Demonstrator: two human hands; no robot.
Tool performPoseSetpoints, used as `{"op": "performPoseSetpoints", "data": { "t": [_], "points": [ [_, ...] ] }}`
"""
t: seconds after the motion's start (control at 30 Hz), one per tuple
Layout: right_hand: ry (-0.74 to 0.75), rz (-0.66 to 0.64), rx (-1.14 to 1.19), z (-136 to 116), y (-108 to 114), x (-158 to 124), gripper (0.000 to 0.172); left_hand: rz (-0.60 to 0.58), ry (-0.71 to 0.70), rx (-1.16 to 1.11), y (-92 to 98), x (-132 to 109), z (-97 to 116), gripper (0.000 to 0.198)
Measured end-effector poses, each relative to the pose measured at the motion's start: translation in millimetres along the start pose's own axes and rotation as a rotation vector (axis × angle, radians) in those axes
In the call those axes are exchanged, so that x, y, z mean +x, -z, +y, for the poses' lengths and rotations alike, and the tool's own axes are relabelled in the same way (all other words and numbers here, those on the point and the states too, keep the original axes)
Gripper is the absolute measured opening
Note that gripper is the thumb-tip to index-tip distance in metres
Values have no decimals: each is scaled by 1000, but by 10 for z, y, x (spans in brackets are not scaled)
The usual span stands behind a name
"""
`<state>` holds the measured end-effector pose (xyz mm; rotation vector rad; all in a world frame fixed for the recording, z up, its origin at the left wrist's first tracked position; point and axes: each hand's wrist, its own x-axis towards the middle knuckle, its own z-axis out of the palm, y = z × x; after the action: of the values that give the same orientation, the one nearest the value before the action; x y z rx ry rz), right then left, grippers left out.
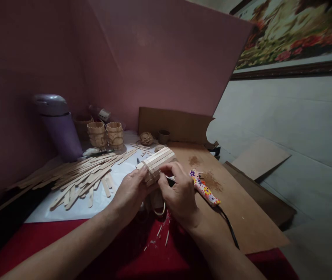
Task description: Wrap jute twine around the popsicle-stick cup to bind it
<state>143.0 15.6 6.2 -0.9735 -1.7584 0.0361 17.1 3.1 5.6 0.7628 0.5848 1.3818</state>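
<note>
Around a cup-like piece covered in wooden craft sticks (162, 158), my left hand (131, 191) is closed, its thumb on top. A thin cord-like band runs round the piece near that thumb. The piece lies tilted on its side. My right hand (181, 194) is at its near right side, with thumb and forefinger pinched together; what sits between them is too small to make out. Below the hands, a curved metallic loop (160, 210) partly shows. Right of my right hand lies a flower-patterned glue gun (205, 188) with a black cable.
Many loose craft sticks (86, 175) spread over white paper (41, 212) at left. Behind them stand two stick-like decorated cups (115, 135) and a purple flask (62, 132). A twine ball (146, 138) and small pot (164, 136) sit at the back. Brown board (241, 221) lies right.
</note>
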Motion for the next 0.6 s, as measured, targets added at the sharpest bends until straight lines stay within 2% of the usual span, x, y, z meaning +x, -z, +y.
{"op": "performPoseSetpoints", "data": {
  "t": [0.17, 0.4, 0.6],
  "points": [
    [96, -60, -50, -7, -6, -13, 11, 11, -24, 0, -8, -18, -7, 23],
    [84, -132, -87, 8, -12, -37, 10, 22, -20, 82, -39, -64, -21, 33],
    [175, -161, -284, 23, -39, -39, 10, 1, 8, 137, -16, -46, -48, 36]
  ]
}}
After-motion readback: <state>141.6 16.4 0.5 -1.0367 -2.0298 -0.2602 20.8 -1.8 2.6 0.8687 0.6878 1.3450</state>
